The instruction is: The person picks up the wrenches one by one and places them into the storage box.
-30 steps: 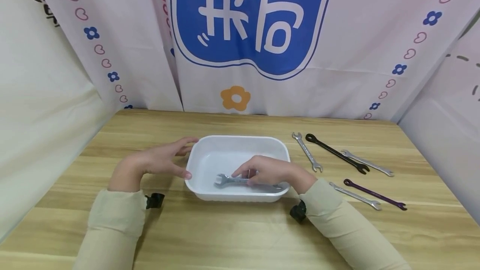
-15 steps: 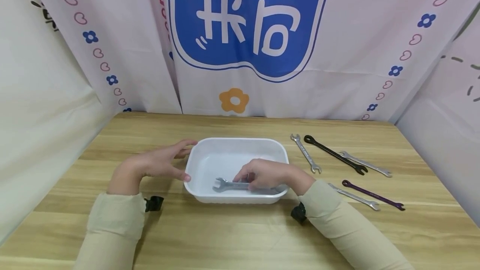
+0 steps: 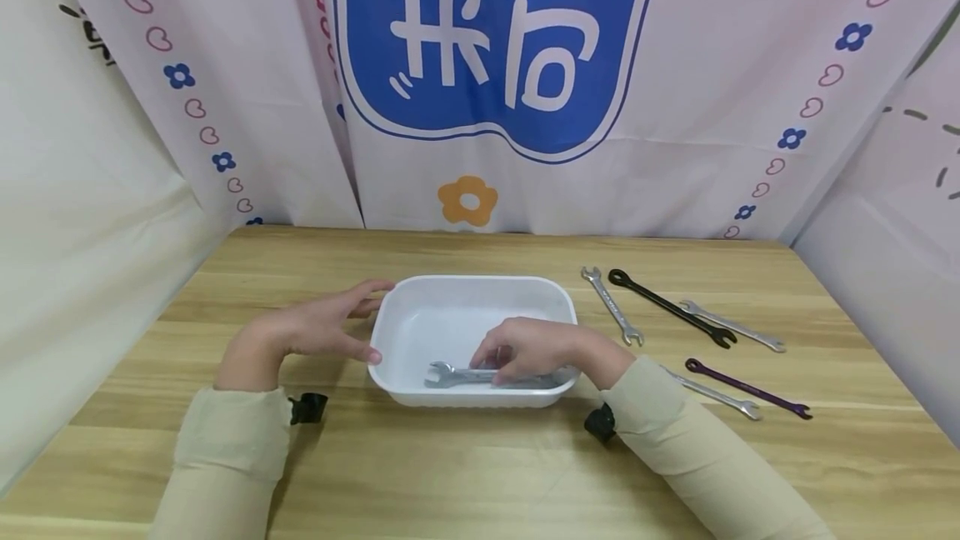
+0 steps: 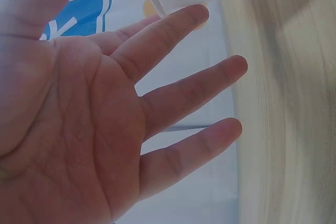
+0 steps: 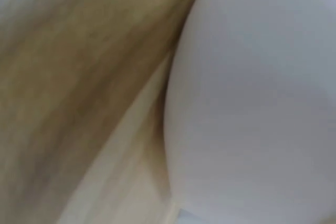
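Note:
In the head view my right hand point(image 3: 534, 348) reaches over the right rim of a white plastic basin point(image 3: 442, 307). Its thumb and fingers pinch a silver open-end wrench point(image 3: 448, 374) low inside, near the front wall. The hand covers part of the wrench's shaft. At the basin's left end my left hand point(image 3: 315, 325) has its fingers spread and nearly straight, thumb and fingertips at the rim. The left wrist view shows that palm point(image 4: 68, 124) holding nothing, one fingertip against the basin. Only the basin's outer wall point(image 5: 252, 103) and table fill the blurred right wrist view.
Right of the basin lie a silver wrench point(image 3: 612, 307), a long black wrench point(image 3: 671, 307) beside another silver wrench point(image 3: 735, 326), and a purple wrench point(image 3: 748, 389) near a further silver wrench point(image 3: 712, 391). A printed cloth point(image 3: 660, 182) hangs behind the wooden table point(image 3: 480, 473).
The wrench in my right hand has come down slightly inside the basin, and the fingers have shifted a little with it. My left hand stays at the rim.

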The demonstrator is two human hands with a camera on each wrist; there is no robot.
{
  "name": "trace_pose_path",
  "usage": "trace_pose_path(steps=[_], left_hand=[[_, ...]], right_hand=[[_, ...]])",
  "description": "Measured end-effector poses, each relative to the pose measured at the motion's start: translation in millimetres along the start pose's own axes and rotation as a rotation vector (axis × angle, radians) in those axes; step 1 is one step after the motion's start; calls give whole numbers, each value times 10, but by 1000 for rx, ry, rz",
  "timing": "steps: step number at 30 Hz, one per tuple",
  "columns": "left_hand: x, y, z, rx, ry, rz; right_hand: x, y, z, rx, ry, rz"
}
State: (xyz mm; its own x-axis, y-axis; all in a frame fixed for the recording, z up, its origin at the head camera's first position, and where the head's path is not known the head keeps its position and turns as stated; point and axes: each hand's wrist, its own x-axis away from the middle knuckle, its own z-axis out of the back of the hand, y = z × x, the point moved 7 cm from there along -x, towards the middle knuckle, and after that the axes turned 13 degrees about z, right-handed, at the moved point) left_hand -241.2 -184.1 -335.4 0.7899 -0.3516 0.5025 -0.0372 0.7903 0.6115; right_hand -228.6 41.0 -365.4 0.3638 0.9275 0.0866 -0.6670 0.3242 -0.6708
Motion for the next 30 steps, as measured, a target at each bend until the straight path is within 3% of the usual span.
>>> trace_pose_path(steps=[13,30], left_hand=[[3,-4,-5,-7,0,-4],[-2,-4,-2,4,-9,-15]], right_hand=[[110,-31,63,17,18,-37],[451,-129,244,-15,221,63]])
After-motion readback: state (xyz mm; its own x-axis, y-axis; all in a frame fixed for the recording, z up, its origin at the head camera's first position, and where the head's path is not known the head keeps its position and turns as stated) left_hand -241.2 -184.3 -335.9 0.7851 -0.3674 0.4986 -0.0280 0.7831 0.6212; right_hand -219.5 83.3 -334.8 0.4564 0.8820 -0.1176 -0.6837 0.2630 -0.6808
